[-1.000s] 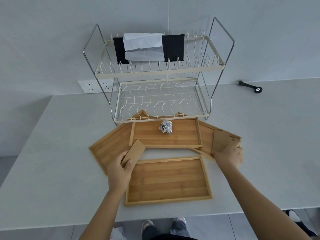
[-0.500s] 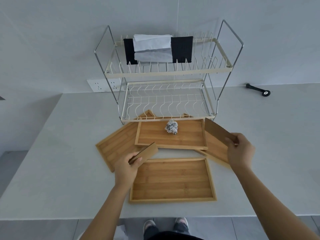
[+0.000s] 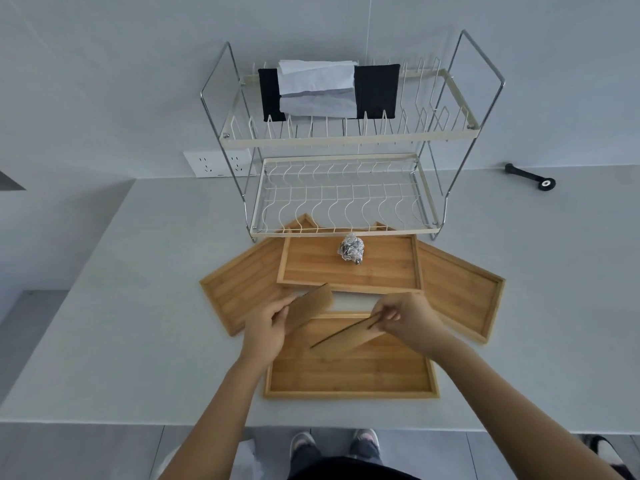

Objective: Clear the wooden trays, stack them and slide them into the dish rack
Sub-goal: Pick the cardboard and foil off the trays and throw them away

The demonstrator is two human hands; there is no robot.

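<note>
A person stands at a pale grey counter (image 3: 519,306), looking down at their two bare hands. A two-tier wire dish rack (image 3: 346,188) stands at the back of the counter, against the wall. Four wooden trays lie flat in front of the rack. The middle tray (image 3: 381,271) sits just in front of the rack's lower shelf and carries a crumpled ball of foil (image 3: 351,252) near its far edge. A left tray (image 3: 239,292) and a right tray (image 3: 460,296) fan out at angles from under the middle one, their far corners tucked beneath the rack. The near tray (image 3: 349,372) lies furthest from the rack, close to the counter's front edge.

Both hands hover above the far end of the near tray. The left hand (image 3: 266,327) has its fingers closed around a small brown card (image 3: 311,306), held tilted with its upper end pointing towards the rack. The right hand (image 3: 408,320) pinches the end of a second brown card (image 3: 346,337) between fingers and thumb; this card slopes down to the left, over the near tray. The two cards are near each other but apart.

On the rack's upper shelf, a black cloth (image 3: 377,91) hangs with crumpled white paper (image 3: 317,88) draped over it. The lower shelf holds nothing. A wall socket (image 3: 216,163) sits left of the rack, and a small black tool (image 3: 530,176) lies on the counter well to its right.
</note>
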